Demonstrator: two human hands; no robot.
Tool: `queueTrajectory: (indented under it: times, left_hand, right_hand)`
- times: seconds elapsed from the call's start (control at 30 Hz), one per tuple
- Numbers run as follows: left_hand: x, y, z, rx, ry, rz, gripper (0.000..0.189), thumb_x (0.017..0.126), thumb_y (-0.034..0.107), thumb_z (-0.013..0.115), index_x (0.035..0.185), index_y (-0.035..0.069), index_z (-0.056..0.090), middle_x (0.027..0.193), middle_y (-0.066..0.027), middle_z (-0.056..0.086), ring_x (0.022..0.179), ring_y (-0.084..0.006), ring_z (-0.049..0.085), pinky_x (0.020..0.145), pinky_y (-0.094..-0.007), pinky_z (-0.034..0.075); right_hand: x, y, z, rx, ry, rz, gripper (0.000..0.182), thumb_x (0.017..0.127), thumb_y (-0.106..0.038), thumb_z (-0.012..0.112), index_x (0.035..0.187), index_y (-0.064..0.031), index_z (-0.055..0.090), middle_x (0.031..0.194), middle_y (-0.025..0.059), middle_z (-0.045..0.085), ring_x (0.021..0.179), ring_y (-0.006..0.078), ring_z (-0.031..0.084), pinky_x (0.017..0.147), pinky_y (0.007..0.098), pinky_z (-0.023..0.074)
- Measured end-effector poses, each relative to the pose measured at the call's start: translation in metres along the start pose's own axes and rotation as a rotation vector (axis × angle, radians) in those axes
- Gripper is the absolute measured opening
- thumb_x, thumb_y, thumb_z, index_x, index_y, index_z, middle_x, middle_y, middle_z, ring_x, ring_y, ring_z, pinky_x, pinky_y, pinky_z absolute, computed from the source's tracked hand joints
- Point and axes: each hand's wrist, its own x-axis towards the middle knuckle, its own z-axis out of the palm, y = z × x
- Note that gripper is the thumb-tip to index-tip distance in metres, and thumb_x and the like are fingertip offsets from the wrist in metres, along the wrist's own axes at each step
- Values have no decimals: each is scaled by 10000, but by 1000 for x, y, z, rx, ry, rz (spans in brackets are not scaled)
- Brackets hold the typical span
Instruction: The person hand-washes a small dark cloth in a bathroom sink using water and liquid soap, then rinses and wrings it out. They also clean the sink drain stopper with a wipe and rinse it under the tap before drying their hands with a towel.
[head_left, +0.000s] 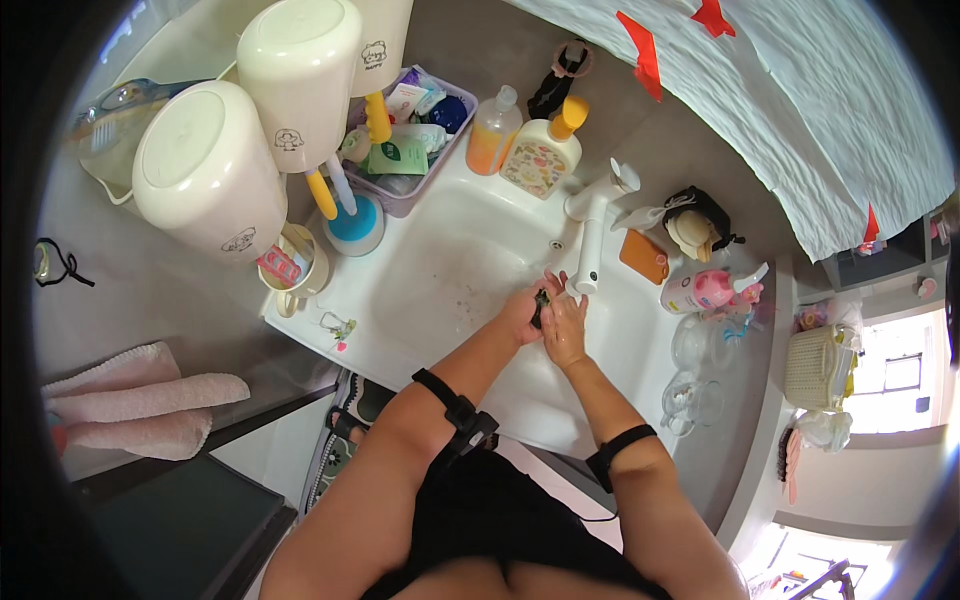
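My left hand (523, 311) is curled around a small dark object (540, 306) with a yellowish patch, too covered to identify. Against its other side lie the fingers of my right hand (564, 330); whether they grip it I cannot tell. Both hands look wet and meet over the white washbasin (427, 277), just below the spout of a white faucet (591, 255). Small dark specks (466, 292) dot the basin floor left of my hands.
Cream cups (202, 150) hang upside down at upper left, above a mug (311, 274) and a lilac basket (420, 196). Two pump bottles (493, 135) (541, 157) stand behind the basin. An orange soap-like slab (643, 256), a pink spray bottle (697, 291) and glass vessels (694, 401) line the right.
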Motion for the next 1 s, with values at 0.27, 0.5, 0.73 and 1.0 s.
queueTrajectory:
  times: [0.27, 0.5, 0.73, 1.0]
  left_hand:
    - [7, 6, -6, 302, 183, -37, 273, 860, 137, 310, 843, 36, 564, 813, -86, 558, 754, -186, 553, 642, -300, 476]
    - [-16, -14, 31, 507, 409, 130, 303, 895, 304, 369, 926, 48, 529, 812, -70, 566, 691, -157, 558, 526, -298, 466]
    - [-65, 25, 44, 1191, 246, 72, 327, 729, 326, 658, 863, 60, 523, 716, -58, 515, 600, -142, 500, 469, -296, 394]
    - [-38, 38, -24, 1320, 225, 246, 734, 553, -60, 659, 1203, 83, 349, 961, -78, 513, 895, -181, 523, 774, -278, 421]
  right_hand:
    - [-2, 9, 4, 48, 95, -176, 388, 730, -186, 555, 1061, -6, 467, 972, 158, 493, 822, 323, 413, 827, 430, 301]
    - [11, 14, 28, 468, 129, 475, 143, 810, -122, 480, 841, 15, 507, 783, 144, 532, 631, 254, 469, 586, 337, 392]
    - [9, 30, 0, 1235, 72, 974, 176, 861, -99, 372, 975, -43, 494, 818, 65, 539, 682, 154, 545, 562, 275, 473]
    - [10, 27, -18, 1781, 141, 929, 277, 922, -126, 273, 1156, -27, 384, 1053, 140, 530, 940, 260, 554, 826, 378, 477]
